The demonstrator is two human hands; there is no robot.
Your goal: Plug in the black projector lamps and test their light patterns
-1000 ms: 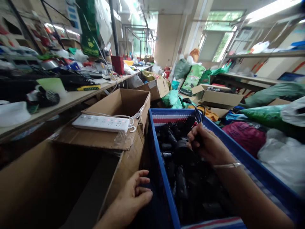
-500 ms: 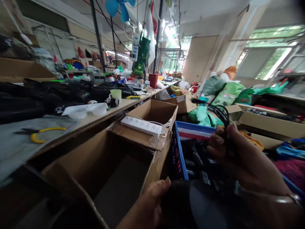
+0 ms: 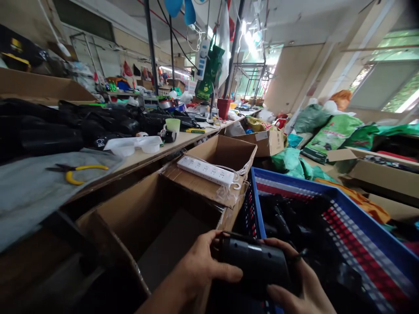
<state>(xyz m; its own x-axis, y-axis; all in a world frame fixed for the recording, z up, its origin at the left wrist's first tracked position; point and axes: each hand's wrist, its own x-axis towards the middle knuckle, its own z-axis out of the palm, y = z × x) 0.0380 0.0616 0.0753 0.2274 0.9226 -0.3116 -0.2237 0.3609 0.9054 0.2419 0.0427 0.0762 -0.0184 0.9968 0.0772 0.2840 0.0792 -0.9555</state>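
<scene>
A black cylindrical device (image 3: 253,259) is held between both hands at the lower middle of the head view. My left hand (image 3: 204,261) grips its left end, thumb across the front and fingers behind. At its right end my right hand (image 3: 299,279) is closed round it, with a piece of dark cable beside the fingers. Just beyond the right hand stands a blue-rimmed plastic basket (image 3: 338,194) with more black items (image 3: 281,218) inside. An open cardboard box (image 3: 131,205) is to the left of the hands.
A white power strip (image 3: 206,171) lies on a cardboard flap beyond the hands. Yellow-handled pliers (image 3: 77,174) rest on grey plastic at the left, near black devices (image 3: 52,139), white trays (image 3: 132,145) and a green cup (image 3: 173,125). Green bags lie at the right.
My right hand has come down from above the basket, where it held up black cable, and now grips the device. The device is more level, and the view has shifted, showing more of the basket.
</scene>
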